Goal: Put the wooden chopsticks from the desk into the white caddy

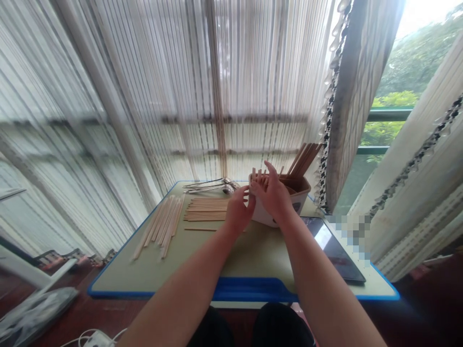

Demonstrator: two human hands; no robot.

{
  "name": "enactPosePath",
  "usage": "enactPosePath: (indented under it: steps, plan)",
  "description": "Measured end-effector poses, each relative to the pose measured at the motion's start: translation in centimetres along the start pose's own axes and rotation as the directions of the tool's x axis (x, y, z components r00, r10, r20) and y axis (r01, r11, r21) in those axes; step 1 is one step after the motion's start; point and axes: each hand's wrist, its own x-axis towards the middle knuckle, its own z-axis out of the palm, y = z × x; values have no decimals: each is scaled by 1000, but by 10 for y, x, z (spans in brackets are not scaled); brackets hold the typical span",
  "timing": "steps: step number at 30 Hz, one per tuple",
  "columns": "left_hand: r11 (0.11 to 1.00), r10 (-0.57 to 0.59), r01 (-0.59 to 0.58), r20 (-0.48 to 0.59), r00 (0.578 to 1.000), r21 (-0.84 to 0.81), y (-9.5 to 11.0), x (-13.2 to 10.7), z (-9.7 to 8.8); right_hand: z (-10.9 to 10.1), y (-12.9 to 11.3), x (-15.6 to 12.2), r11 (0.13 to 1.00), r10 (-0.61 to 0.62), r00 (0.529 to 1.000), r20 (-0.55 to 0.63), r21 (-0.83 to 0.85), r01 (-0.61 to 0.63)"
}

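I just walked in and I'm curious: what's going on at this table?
A person has both hands at the left end of a white bin. The right hand is by some pale stick ends; the left hand is beside it. Whether either grips anything is hard to tell. Brown sticks lean out of the bin's right side. On the table lie a row of sticks, paler sticks further left, metal spoons behind and a dark tablet at right.

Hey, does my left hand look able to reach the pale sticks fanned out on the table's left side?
Probably yes: nothing visible covers the pale sticks, and only the low row of brown sticks lies between. The left hand, up by the white container, would just have to move left.
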Motion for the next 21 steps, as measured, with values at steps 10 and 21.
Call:
enactPosePath:
  steps: [10,21]
  plan:
    - [1000,1,-1,-3,1000,0,1,0,-1,2,2,2,997,15,994,-106,78,-7]
    - [994,-17,12,43,999,111,2,5,-7,4,5,2,994,-100,978,-183,14,105]
